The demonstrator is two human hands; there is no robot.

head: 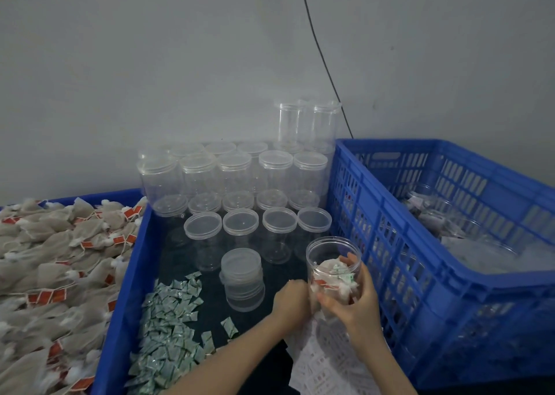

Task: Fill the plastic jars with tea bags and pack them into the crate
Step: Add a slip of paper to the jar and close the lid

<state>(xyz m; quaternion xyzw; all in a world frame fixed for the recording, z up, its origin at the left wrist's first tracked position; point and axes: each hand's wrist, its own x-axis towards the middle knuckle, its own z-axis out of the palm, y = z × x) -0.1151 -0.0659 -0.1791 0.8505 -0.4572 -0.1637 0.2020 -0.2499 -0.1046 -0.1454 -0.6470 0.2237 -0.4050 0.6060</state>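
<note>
A clear plastic jar [332, 262] stands open-topped near the middle right, partly filled with tea bags. My right hand [354, 300] grips its side, with the thumb and fingers wrapped round it. My left hand [292, 301] is against the jar's lower left side; its fingers are hidden behind the hand. A heap of tea bags [51, 274] with red tags fills the tray on the left. The blue crate [450, 274] on the right holds several filled jars lying inside.
Several empty lidded jars [240, 184] stand in rows at the back, two stacked higher. A stack of loose lids [242, 277] sits beside my left hand. Small green sachets [168, 328] lie scattered in the blue tray [120, 319]. Printed paper [324, 361] lies under my wrists.
</note>
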